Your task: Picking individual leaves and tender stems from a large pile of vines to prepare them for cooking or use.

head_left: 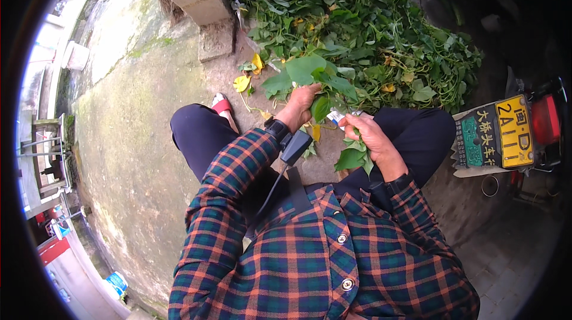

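Note:
My left hand (300, 107) is closed around a leafy green stem (305, 69), whose broad leaves spread above and beyond the fingers. Just to its right, my right hand (370, 140) has its fingers pinched together. A small bunch of green leaves (353, 158) hangs below that grip. The two hands are apart, over the gap between my knees. Beyond them lies a large heap of leafy green vines (363, 28), with a few yellow leaves mixed in. Something small and whitish (336, 117) shows beside the right fingertips; I cannot make out what it is.
Loose yellow leaves (241, 83) lie on the concrete floor (131, 159) near my red-strapped sandal (221, 106). A block pillar (214, 16) stands at the heap's left. On the right is a motorcycle's rear end with a yellow plate (513, 132). A white bucket (75, 55) sits far left.

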`<state>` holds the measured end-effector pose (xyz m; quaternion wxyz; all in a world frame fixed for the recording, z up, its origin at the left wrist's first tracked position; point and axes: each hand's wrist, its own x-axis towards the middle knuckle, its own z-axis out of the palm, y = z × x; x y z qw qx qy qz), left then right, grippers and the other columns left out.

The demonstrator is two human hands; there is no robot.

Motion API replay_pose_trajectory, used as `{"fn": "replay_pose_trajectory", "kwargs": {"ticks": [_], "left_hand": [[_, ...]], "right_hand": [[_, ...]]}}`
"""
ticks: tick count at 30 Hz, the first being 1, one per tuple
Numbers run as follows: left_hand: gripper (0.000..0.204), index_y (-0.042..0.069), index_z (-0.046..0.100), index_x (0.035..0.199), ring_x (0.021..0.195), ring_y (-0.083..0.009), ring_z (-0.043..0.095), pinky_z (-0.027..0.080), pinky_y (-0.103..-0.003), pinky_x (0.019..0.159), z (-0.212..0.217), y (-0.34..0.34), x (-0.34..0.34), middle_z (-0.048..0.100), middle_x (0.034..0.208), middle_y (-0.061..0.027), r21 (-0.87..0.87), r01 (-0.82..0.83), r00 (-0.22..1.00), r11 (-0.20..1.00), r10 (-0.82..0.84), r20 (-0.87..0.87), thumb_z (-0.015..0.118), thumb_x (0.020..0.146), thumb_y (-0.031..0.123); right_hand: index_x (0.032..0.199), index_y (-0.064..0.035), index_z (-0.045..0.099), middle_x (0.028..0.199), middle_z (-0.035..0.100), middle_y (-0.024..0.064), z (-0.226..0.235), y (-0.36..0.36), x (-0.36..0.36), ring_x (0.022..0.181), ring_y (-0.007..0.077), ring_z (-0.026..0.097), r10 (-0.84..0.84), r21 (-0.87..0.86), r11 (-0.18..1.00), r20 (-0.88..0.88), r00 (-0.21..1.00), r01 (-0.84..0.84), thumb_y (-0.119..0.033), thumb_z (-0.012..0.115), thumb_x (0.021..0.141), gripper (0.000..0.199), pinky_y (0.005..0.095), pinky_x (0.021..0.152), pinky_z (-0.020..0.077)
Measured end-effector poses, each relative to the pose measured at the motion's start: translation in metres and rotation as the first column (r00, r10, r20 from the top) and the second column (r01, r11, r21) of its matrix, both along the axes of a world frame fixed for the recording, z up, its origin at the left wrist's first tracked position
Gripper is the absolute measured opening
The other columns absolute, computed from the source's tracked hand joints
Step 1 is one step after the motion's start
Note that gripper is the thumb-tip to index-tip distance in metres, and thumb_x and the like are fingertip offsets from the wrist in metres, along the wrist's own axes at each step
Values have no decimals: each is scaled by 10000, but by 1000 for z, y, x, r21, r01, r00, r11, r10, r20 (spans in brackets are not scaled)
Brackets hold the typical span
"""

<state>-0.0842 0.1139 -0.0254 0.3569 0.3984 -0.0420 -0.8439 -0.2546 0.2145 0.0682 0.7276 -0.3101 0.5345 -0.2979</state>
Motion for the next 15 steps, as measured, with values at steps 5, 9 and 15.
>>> {"fn": "replay_pose_trajectory", "kwargs": {"ticks": [5,9,15], "left_hand": [[209,-13,563,1040,695,-207,633,583,-367,580,7,8,8,638,891,-121,-113,45,996,993,-37,79,541,920,156],[122,12,595,991,700,-205,650,559,-343,575,7,16,11,651,892,-95,-168,-13,991,986,34,127,568,894,82],[180,23,602,993,689,-150,631,537,-283,569,-11,25,8,649,874,-57,-324,18,986,946,36,160,657,854,123]], "right_hand": [[945,-6,583,596,414,-64,4,-6,-7,530,37,350,3,-84,996,-43,999,-6,-353,495,963,358,187,510,297],[942,-45,615,881,585,-8,14,-12,-22,817,85,510,-205,-248,957,-216,955,150,-355,590,922,312,225,764,414],[988,-12,636,779,584,-35,64,-36,-13,683,42,491,-132,-508,837,-550,824,-204,-276,613,898,280,232,634,438]]}}
